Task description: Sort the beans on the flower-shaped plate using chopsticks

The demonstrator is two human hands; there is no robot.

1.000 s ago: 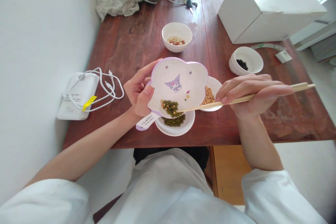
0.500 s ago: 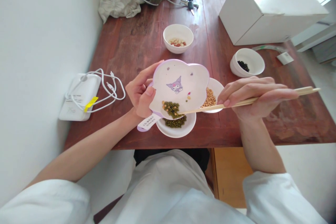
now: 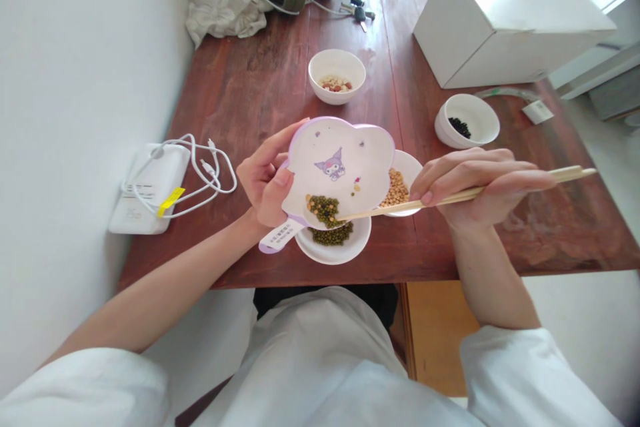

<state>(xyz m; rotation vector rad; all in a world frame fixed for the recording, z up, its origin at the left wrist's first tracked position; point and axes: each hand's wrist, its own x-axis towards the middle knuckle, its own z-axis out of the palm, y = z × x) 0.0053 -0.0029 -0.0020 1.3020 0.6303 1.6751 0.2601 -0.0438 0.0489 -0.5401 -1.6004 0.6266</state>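
Observation:
My left hand [image 3: 265, 180] is closed on the left rim of a purple-edged cartoon plate [image 3: 345, 153], which is tilted toward me. A heap of green beans [image 3: 323, 208] lies at the plate's low edge, above a white bowl of green beans [image 3: 333, 245] on the table. My right hand [image 3: 475, 183] grips a pair of wooden chopsticks [image 3: 465, 195], whose tips reach into the heap on the plate. A small bowl of yellow beans [image 3: 400, 188] sits half hidden behind the plate.
A bowl of peanuts [image 3: 336, 75] stands farther back on the red wooden table [image 3: 250, 87], and a bowl with black beans [image 3: 467, 119] at right. A white box [image 3: 505, 17] fills the back right. A white device with coiled cable [image 3: 160, 183] lies at left; a bag and keys at the back.
Almost nothing has moved. The plate stays tilted over the near bowl and the chopstick tips remain at the green heap; the view has shifted slightly.

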